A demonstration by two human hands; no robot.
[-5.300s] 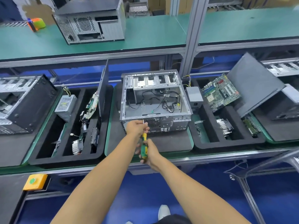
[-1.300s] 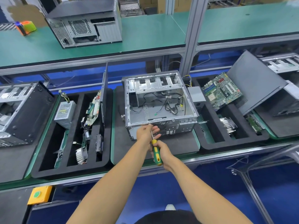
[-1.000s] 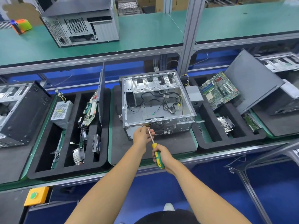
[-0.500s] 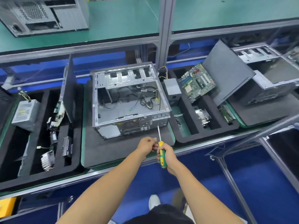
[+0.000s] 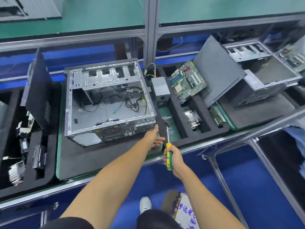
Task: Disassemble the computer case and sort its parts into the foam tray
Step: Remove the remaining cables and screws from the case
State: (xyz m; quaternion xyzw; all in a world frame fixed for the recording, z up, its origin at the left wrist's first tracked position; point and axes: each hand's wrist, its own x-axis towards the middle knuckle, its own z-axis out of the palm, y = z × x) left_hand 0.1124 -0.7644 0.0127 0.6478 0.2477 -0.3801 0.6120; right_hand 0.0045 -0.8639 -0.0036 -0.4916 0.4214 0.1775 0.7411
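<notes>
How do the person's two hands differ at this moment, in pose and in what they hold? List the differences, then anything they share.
1. The right hand grips the screwdriver; the left hand holds nothing.
2. The left hand's fingers are stretched out; the right hand's are curled round the handle.
3. The left hand reaches further forward, next to the computer case; the right hand stays back over the bench edge.

Both are bare.

A single head-worn wide-angle camera looks forward and steeply down from above the worktop (image 5: 105, 164), close over both outstretched forearms (straight lines bow near the edges), taking in the blue floor (image 5: 247, 187) beneath.
</notes>
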